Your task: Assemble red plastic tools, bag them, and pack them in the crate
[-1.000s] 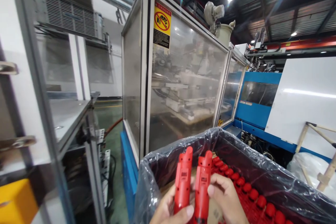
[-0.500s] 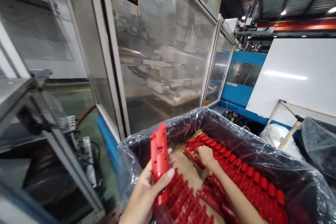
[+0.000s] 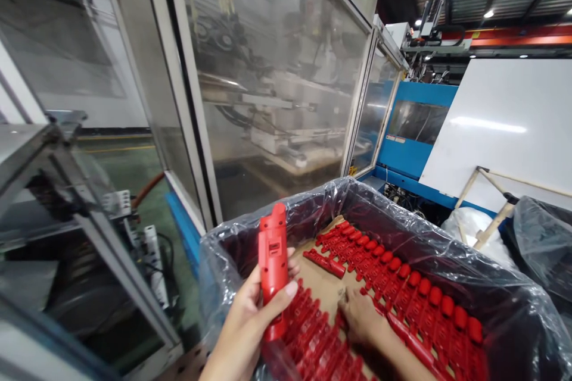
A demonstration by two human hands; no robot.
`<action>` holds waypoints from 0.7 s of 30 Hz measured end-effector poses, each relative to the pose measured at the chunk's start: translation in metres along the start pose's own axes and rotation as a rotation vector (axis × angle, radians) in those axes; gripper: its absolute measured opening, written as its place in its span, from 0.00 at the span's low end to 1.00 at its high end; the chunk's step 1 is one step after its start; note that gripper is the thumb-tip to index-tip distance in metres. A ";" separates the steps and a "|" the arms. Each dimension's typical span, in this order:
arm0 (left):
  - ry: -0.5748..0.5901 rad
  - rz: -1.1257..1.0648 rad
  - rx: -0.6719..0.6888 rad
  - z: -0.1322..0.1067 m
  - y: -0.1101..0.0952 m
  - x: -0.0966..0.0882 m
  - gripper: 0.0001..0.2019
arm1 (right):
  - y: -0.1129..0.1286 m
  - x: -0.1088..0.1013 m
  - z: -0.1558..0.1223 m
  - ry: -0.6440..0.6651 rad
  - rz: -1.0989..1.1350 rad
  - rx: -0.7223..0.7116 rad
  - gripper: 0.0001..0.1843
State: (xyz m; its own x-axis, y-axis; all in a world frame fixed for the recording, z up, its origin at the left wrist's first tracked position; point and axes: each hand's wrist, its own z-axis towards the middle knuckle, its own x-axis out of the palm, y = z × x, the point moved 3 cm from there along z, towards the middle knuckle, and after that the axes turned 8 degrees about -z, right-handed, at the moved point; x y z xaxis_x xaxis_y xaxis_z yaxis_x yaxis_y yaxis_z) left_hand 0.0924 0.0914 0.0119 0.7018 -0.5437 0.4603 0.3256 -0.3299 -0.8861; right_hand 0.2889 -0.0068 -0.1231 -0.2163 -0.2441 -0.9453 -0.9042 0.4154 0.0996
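Observation:
My left hand [image 3: 268,309] is closed around a red plastic housing part [image 3: 273,262], held upright above the near left side of the box. Small round holes and a rectangular slot show on the part's face. Low in the box, my right hand [image 3: 361,317] has its fingers curled downward over the cardboard sheet [image 3: 328,289]. What they hold is hidden. Red parts lie close on both sides of that hand. One loose red part [image 3: 325,263] rests on the cardboard beyond it, beside a long row of similar red parts [image 3: 402,286].
A clear plastic liner [image 3: 223,250] covers the box walls. Another group of red parts [image 3: 308,333] lies at the near left. Behind the box stands a machine with a framed transparent guard [image 3: 277,101]. A metal frame [image 3: 120,286] is at left, a white panel [image 3: 504,131] at right.
My right hand has moved back toward me from the far row, leaving a red part lying on the cardboard there. The left hand still holds its part in nearly the same place.

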 end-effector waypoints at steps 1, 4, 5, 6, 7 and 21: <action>0.001 0.003 -0.003 0.000 0.000 -0.001 0.40 | -0.007 -0.005 -0.002 -0.027 0.064 -0.016 0.23; 0.013 0.008 -0.016 -0.001 0.001 -0.002 0.39 | -0.029 -0.029 -0.011 -0.107 0.329 -0.140 0.15; 0.019 0.014 -0.019 -0.001 0.002 -0.002 0.38 | -0.036 -0.038 -0.015 -0.132 0.433 -0.200 0.15; 0.020 0.019 -0.019 -0.002 0.001 -0.001 0.39 | -0.040 -0.047 -0.019 -0.157 0.538 -0.260 0.16; 0.019 0.021 -0.015 -0.002 0.001 0.000 0.39 | -0.044 -0.057 -0.023 -0.183 0.640 -0.313 0.18; 0.144 0.048 0.037 -0.007 -0.006 0.011 0.24 | 0.005 -0.142 -0.047 -0.391 1.358 -0.685 0.23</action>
State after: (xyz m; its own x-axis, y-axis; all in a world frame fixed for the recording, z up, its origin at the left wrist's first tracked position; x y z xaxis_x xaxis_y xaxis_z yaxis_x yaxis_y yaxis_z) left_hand 0.0935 0.0820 0.0223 0.6199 -0.6638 0.4184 0.3195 -0.2736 -0.9073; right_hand 0.2978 -0.0116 0.0266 -0.9684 0.2457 -0.0434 -0.1329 -0.3607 0.9232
